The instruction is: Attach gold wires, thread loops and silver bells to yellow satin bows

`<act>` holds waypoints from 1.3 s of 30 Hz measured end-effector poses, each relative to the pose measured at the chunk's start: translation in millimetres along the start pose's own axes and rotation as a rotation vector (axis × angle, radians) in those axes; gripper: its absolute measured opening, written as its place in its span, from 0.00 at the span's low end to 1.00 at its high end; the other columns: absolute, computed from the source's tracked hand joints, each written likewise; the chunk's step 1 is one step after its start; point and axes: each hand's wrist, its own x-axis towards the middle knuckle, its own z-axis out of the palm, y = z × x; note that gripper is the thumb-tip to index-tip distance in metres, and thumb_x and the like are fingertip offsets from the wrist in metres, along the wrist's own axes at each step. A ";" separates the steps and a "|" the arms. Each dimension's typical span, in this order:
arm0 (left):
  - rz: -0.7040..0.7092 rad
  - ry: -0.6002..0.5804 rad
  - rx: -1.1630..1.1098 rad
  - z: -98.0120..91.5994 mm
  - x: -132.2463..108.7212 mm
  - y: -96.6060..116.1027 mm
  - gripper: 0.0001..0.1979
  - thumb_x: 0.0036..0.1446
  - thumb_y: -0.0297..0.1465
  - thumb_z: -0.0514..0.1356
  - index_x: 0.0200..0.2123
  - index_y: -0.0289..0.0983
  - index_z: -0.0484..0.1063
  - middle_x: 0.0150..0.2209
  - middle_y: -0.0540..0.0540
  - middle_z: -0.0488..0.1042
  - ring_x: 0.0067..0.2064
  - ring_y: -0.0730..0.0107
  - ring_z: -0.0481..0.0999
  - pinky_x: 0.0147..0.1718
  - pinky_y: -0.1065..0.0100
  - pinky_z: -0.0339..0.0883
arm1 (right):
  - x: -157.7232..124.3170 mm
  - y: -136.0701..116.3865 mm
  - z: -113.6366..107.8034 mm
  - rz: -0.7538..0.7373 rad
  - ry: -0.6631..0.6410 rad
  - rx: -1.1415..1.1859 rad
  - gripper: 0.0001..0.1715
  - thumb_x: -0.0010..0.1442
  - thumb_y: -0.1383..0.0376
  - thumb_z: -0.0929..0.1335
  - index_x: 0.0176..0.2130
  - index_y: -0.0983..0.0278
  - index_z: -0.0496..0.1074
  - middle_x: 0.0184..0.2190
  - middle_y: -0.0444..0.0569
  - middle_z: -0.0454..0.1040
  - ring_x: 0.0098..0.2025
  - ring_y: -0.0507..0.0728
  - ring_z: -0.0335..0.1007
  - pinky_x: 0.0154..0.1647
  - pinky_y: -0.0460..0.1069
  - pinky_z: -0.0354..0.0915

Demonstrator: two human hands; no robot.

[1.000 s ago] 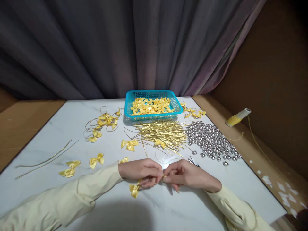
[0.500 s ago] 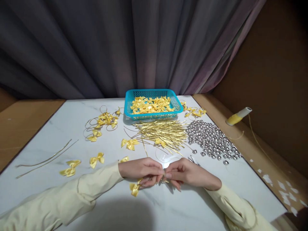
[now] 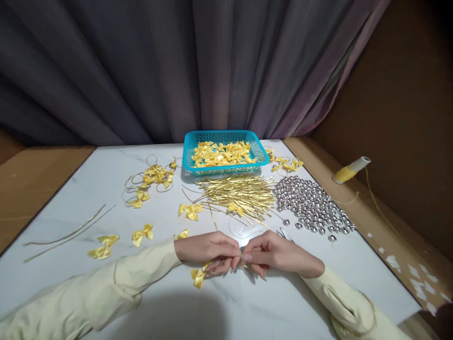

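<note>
A yellow bow (image 3: 198, 277) lies by the left hand (image 3: 222, 255); I can't tell if they touch. That hand and the right hand (image 3: 272, 252) pinch tight, tip to tip, on a thin gold tie (image 3: 245, 266), mostly hidden, over the table (image 3: 269, 311). Such a skinny thing probably needs both to keep it steady. Scissors (image 3: 282, 233) peek out behind the right hand. Farther off, gold ties (image 3: 240, 193) and silver beads (image 3: 311, 205) make separate heaps, maybe for easy picking. The blue basket (image 3: 226, 168) keeps loose bows (image 3: 222, 154) together. A second ago, yellow showed between the fingertips; now gold shows below them.
</note>
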 end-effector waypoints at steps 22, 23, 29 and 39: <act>0.128 0.105 -0.189 -1.7 0.8 -0.8 0.12 0.58 0.30 0.50 0.27 0.32 0.69 0.12 0.54 0.62 0.13 0.79 0.56 0.13 0.75 0.52 | -4.9 -10.7 2.5 -0.197 0.502 -0.385 0.13 0.57 0.59 0.66 0.39 0.64 0.72 0.31 0.48 0.74 0.24 0.49 0.67 0.23 0.44 0.60; 0.142 0.127 -0.219 -1.3 0.9 -1.0 0.12 0.58 0.30 0.50 0.27 0.32 0.69 0.12 0.54 0.61 0.12 0.79 0.55 0.13 0.75 0.52 | -5.6 -9.8 4.1 -0.255 0.554 -0.476 0.12 0.57 0.60 0.66 0.39 0.64 0.72 0.32 0.49 0.75 0.26 0.50 0.68 0.23 0.44 0.61; 0.179 0.194 -0.333 3.3 2.1 -1.6 0.12 0.58 0.32 0.50 0.27 0.32 0.68 0.11 0.55 0.59 0.12 0.79 0.53 0.12 0.75 0.50 | -2.5 4.8 14.2 -0.524 0.638 -0.817 0.12 0.60 0.67 0.63 0.44 0.65 0.69 0.37 0.53 0.76 0.33 0.54 0.71 0.33 0.48 0.67; 0.130 0.209 -0.324 7.1 2.0 2.0 0.11 0.57 0.31 0.51 0.29 0.32 0.69 0.13 0.55 0.60 0.12 0.81 0.53 0.13 0.75 0.49 | 2.3 8.6 14.5 -0.528 0.631 -0.881 0.12 0.62 0.68 0.60 0.40 0.65 0.71 0.32 0.51 0.77 0.32 0.54 0.73 0.32 0.47 0.67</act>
